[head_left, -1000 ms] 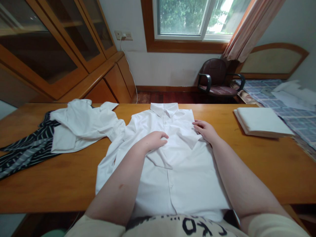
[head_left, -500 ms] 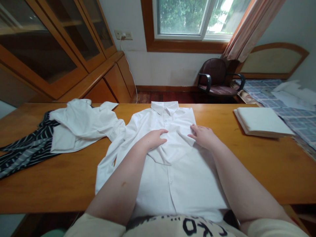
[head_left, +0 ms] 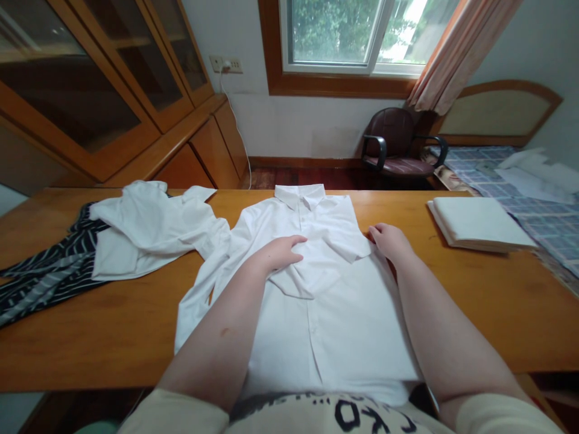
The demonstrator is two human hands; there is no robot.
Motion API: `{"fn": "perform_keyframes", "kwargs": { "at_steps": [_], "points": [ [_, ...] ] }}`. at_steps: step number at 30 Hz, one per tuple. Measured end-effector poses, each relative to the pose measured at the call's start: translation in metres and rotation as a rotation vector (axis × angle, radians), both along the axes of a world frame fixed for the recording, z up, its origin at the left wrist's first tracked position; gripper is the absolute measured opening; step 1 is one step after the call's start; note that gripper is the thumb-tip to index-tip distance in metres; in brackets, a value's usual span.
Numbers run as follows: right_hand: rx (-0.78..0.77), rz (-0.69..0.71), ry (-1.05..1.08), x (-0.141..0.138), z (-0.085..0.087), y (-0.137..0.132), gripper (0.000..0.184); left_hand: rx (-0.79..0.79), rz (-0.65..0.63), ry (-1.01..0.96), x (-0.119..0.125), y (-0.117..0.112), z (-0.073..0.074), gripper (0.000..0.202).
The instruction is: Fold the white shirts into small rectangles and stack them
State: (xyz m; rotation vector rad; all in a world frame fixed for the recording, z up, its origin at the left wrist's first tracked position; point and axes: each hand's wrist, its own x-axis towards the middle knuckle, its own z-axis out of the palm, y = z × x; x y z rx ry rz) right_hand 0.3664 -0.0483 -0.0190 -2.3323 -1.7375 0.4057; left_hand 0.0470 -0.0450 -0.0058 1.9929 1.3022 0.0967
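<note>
A white button-up shirt lies front up on the table, its collar toward the far edge. One sleeve, on the left, trails down the table; on the right, cloth is folded inward across the chest in loose creases. My left hand rests flat on the folded cloth mid-chest, thumb and fingers apart. At the shirt's right side edge, my right hand is closed with fingers curled, seemingly pinching the fabric there; the fingertips are partly hidden.
Left on the wooden table lie a crumpled white garment and a black striped garment. A stack of flat white folded items sits on the right. Beyond stand an office chair, a bed and a cabinet.
My right hand has slid right, off the shirt's chest to its side edge, and its fingers have curled. The folded cloth on the right now lies flatter and wider. My left hand stays put.
</note>
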Motion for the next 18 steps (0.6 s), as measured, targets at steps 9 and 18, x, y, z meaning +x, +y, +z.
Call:
{"fn": "perform_keyframes", "kwargs": {
  "at_steps": [9,18],
  "points": [
    [-0.107,0.107,0.092,0.0033,-0.0004,-0.0015,0.037,-0.016,0.022,-0.014,-0.0024,0.0009,0.0004,0.063],
    [-0.067,0.144,-0.077,-0.0048,-0.0012,-0.0007,0.031,-0.027,0.028,-0.025,-0.0083,0.0039,-0.005,0.062]
  ]
}}
